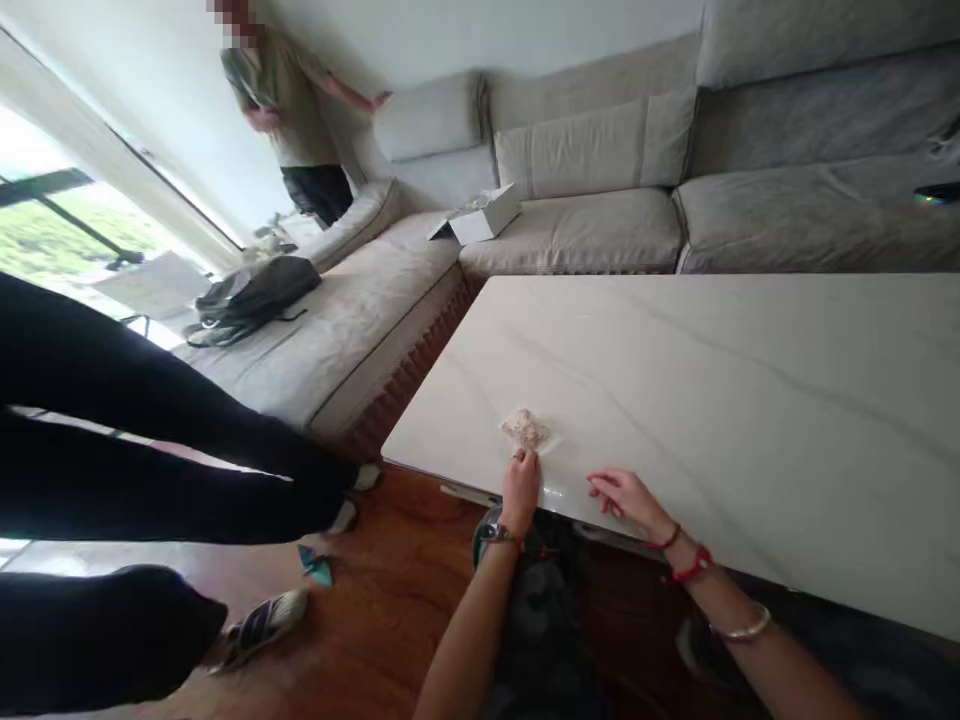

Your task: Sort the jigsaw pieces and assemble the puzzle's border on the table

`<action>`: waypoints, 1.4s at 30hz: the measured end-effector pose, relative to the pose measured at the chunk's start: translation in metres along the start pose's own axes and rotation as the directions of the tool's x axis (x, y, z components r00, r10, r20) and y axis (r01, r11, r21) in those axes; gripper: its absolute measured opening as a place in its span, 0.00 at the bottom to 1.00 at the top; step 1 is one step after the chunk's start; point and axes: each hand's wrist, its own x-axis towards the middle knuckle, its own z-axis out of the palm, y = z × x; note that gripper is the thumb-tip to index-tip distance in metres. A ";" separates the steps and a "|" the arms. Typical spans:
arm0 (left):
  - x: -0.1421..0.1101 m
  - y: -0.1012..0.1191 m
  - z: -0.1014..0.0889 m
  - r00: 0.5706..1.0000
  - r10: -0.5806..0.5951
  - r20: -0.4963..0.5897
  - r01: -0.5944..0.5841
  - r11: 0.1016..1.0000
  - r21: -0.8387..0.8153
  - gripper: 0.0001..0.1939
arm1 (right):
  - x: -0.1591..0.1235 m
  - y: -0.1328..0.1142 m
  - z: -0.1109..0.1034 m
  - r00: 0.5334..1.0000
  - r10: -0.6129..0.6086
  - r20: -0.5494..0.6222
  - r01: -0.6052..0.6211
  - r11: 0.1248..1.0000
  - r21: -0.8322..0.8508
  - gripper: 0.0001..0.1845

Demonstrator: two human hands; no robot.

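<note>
Presently, the packet lies on the table close to its near edge, towards the near left corner. Its contents are pale, pinkish and lumpy; what they are cannot be made out. The left hand has its fingers together, apparently clamped on the packet's near end. The right hand is clear of it, fingers loosely bent and apart, above the table by the near edge; nothing is seen between them.

Risks noted: whether the packet is sealed cannot be told. If it is open, a tug or squeeze by the left hand could scatter the contents. A pull towards the body could drag it over the near edge, since little table lies between it and the drop, and the right hand gives no support. The film looks thin, so a hard pinch might tear it. The glossy table probably offers little friction. Beyond the far edge, a box sits on the sofa, well apart.
</note>
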 end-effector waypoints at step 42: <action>-0.012 0.016 -0.004 0.995 0.087 -0.049 -0.088 0.996 -0.012 0.08 | 0.059 0.006 0.058 0.990 -0.067 -0.125 0.059 0.996 -0.071 0.11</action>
